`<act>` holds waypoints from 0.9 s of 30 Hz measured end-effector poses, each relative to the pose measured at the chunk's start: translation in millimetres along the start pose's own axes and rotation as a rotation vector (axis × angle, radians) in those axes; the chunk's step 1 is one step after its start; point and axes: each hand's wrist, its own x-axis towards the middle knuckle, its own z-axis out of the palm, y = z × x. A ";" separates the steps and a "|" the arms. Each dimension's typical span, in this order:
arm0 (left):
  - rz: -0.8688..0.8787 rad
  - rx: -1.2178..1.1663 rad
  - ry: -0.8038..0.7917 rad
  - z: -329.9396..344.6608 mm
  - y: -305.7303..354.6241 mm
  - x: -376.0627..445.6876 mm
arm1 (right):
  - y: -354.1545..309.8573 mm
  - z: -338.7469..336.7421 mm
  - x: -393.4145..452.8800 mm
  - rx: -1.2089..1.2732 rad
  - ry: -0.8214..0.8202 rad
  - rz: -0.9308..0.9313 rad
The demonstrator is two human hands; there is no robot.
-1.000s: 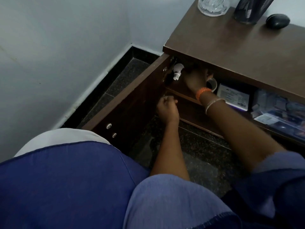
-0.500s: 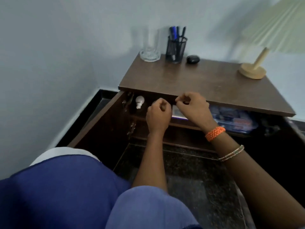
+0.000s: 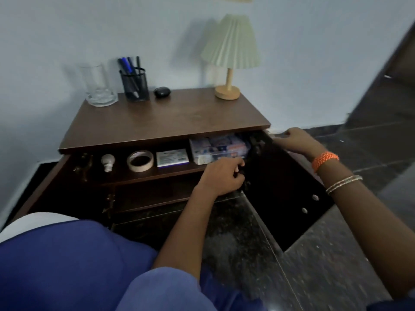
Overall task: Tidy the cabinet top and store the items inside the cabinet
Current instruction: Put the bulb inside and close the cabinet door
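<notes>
While right hand [image 3: 296, 141] grips door [image 3: 289, 194] top edge (swung wide).

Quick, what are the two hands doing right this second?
Left hand: fingers curled at the front of the upper shelf; whether it holds anything cannot be told.
Right hand: gripping the top edge of the open right door.

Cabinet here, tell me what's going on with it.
A person crouches at the open cabinet. Their right hand grips the top edge of the right door, while the left hand reaches toward the shelf beside a clear box of packets. A bulb, tape roll and small box already sit on that shelf. A glass jar, pen holder, black pebble-shaped object and lamp remain on top.
</notes>
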 end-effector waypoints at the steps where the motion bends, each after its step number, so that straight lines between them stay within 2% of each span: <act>1: 0.027 0.010 -0.026 5.1 6.6 0.9 | 16.8 -3.6 3.9 -0.014 -0.070 0.073; 5: 0.111 0.089 -0.190 25.7 24.6 -1.8 | 65.7 7.4 12.9 -0.001 -0.289 0.291; 10: 0.106 0.090 -0.297 46.8 29.0 -8.1 | 55.6 10.4 0.0 0.116 -0.403 0.321; 16: 0.133 0.085 -0.331 61.7 36.3 -11.8 | 51.5 16.6 -2.9 0.168 -0.384 0.317; 21: 0.134 0.033 -0.322 68.6 51.2 -12.7 | 41.9 38.5 -14.3 0.435 -0.323 0.367; 27: -0.038 -0.308 -0.261 72.6 49.2 -17.4 | 18.1 86.6 -20.3 0.785 -0.215 0.363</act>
